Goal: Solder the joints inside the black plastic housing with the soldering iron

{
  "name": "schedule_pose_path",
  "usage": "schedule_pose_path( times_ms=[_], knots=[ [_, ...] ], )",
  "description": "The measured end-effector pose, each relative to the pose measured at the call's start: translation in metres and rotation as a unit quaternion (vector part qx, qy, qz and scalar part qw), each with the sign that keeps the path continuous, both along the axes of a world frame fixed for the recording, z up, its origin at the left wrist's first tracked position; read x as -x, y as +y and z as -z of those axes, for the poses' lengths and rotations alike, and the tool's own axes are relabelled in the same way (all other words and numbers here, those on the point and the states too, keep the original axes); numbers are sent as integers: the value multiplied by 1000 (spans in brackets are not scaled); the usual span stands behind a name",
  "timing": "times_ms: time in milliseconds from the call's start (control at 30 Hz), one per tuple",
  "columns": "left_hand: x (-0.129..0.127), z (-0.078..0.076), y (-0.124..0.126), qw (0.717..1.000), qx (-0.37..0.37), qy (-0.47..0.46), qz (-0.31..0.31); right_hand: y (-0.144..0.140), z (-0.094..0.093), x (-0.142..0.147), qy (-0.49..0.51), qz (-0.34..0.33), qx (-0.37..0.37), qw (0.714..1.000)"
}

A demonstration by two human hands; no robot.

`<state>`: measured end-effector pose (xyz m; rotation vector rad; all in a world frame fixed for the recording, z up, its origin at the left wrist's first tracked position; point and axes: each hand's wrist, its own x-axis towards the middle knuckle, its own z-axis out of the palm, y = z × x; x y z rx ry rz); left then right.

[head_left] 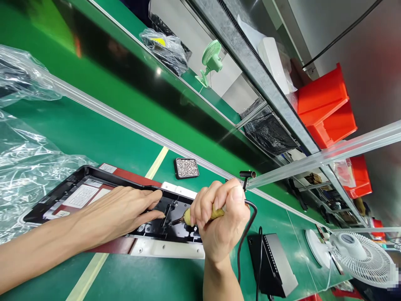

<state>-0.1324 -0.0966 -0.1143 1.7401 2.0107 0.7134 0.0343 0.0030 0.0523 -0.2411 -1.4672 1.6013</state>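
Observation:
My right hand (219, 217) is wrapped round a yellow corded electric screwdriver (187, 217). Its bit points down into a black plastic housing (184, 235), close to a small black part (167, 211); whether it sits on a screw is too small to tell. My left hand (131, 207) lies over the housing, with thumb and forefinger apart beside that small part. Beneath the long, shallow housing is a fixture with a dark red board (125, 246) and white blocks (166, 248). Just beyond it stands a small black tray of screws (187, 168).
Clear plastic bags (25, 167) spread over the left of the green bench. A black cord (239, 255) runs down at right beside a black and grey box (275, 265). A white fan (354, 251), a metal upright (360, 144) and red bins (326, 108) are further right.

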Motion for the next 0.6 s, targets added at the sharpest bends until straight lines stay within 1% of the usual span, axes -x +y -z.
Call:
schedule_pose_path(
  times_ms=[233, 333, 467, 600],
  knots=[
    [-1, -3, 2, 1000, 16, 10, 10, -2, 5, 0, -3, -5, -5, 1000],
    [-1, 2, 2, 1000, 7, 15, 8, -3, 7, 1, -3, -3, -7, 1000],
    [-1, 11, 0, 1000, -26, 10, 2, -3, 9, 4, -4, -9, -13, 1000],
    [0, 11, 0, 1000, -19, -7, 1, -3, 10, 4, -1, -6, -19, 1000]
  ],
)
